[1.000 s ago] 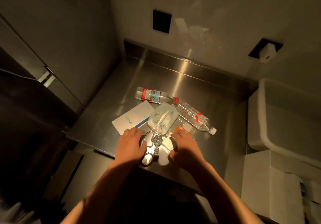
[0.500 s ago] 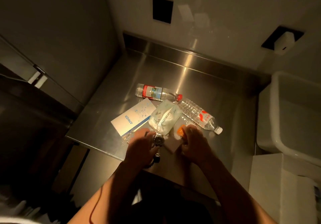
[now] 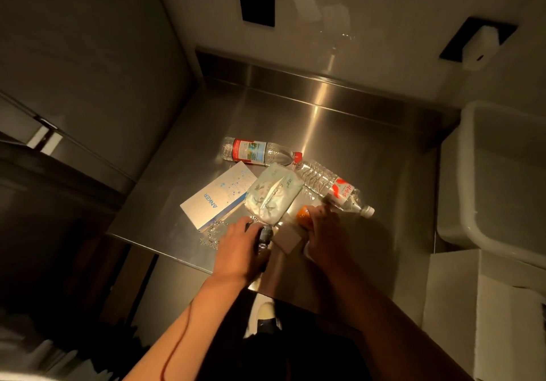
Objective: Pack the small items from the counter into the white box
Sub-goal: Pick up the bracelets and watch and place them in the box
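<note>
On the steel counter (image 3: 339, 132) lie a white Anker box (image 3: 218, 196), a soft tissue pack (image 3: 273, 196), two clear water bottles (image 3: 260, 151) (image 3: 334, 188), a silver chain (image 3: 212, 233) and a small flat white piece (image 3: 288, 238). My left hand (image 3: 236, 247) is at the counter's front edge, curled over a metal wristwatch (image 3: 263, 236). To its right, my right hand (image 3: 323, 233) has its fingers closed on a small orange item (image 3: 302, 214), mostly hidden. A white box (image 3: 455, 289) stands at the lower right, beside the counter.
A large white tub (image 3: 499, 179) sits to the right of the counter, above the white box. Walls close in at the back and left, and a dark cabinet (image 3: 44, 203) stands at the left. The counter's front edge runs just under my wrists.
My left hand has closed over the watch near the front edge. My right hand has moved away from me onto the orange item. The chain now shows to the left of my left hand.
</note>
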